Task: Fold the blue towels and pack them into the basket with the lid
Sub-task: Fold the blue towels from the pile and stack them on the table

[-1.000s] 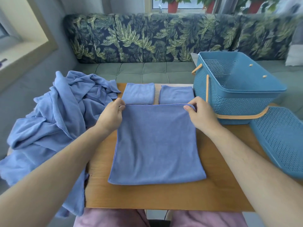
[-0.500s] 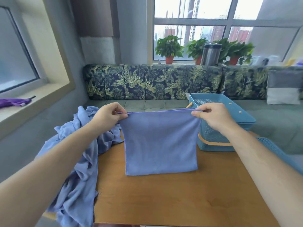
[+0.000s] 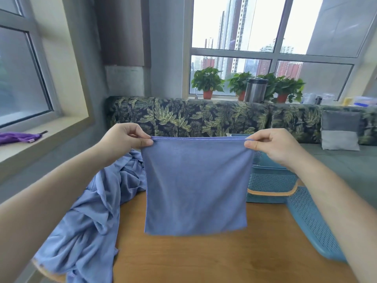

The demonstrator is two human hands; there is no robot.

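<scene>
A folded blue towel hangs upright in the air above the wooden table. My left hand pinches its top left corner and my right hand pinches its top right corner. Its lower edge hangs just over the tabletop. The blue basket stands behind the towel on the right, partly hidden by it. Its perforated blue lid lies flat on the table's right side. A heap of unfolded blue towels spills over the table's left edge.
A leaf-patterned sofa runs behind the table, with a grey cushion at the right. Potted plants and a metal flask stand on the windowsill. A purple cloth lies on the left sill.
Both hands have lifted the towel off the table and raised it upright. The view has tilted upward, and the two folded towels at the table's back are now hidden.
</scene>
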